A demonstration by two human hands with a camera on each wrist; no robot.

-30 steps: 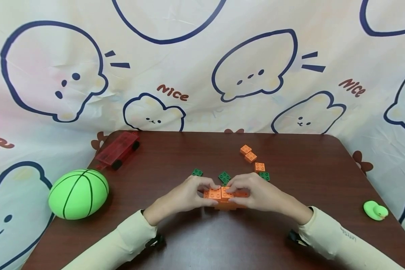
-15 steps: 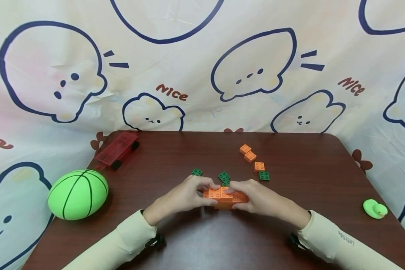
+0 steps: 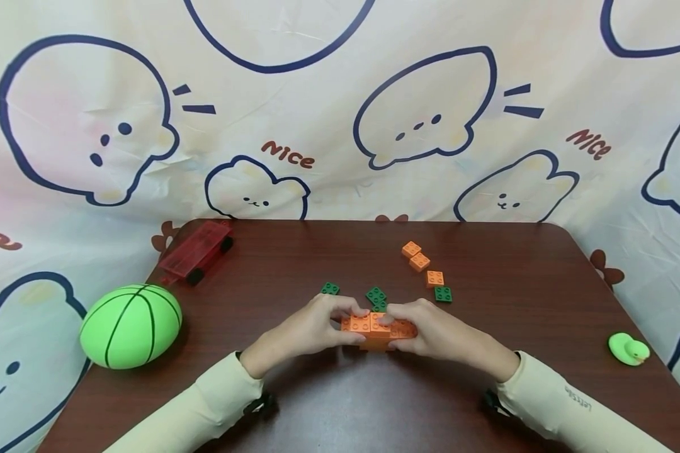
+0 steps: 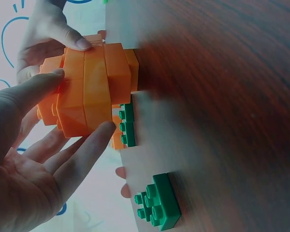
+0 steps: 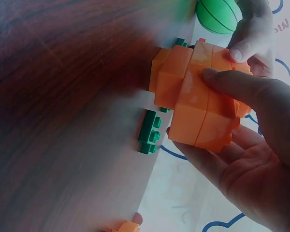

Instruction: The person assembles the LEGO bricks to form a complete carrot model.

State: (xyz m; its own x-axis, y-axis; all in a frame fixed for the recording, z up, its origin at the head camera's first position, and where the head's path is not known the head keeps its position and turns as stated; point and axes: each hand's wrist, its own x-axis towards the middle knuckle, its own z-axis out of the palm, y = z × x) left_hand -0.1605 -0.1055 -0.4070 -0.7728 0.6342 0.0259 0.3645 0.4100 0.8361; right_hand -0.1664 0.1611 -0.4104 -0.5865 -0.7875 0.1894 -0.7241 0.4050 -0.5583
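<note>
An orange toy-brick build (image 3: 376,341), several stacked layers narrowing toward the bottom, stands at the middle of the table. My left hand (image 3: 311,326) grips its left end, thumb on the near face and fingers behind. From the other side my right hand (image 3: 439,327) holds the right end, its thumb along the near face. Both wrist views show the orange build (image 4: 94,92) pinched between thumbs and fingers. Just beyond the hands lie green bricks (image 3: 376,295), with another green brick (image 3: 330,289) past the left hand.
Loose orange bricks (image 3: 419,262) and a green brick (image 3: 443,294) lie behind the right hand. A green ball (image 3: 131,326) and a red translucent toy cart (image 3: 198,251) are at the left. Near the right edge of the brown table (image 3: 532,283) sits a green rubber duck (image 3: 629,349).
The right hand has shifted slightly on the orange build, its fingers drawing back to the right and uncovering more of its top. The left hand stays in place.
</note>
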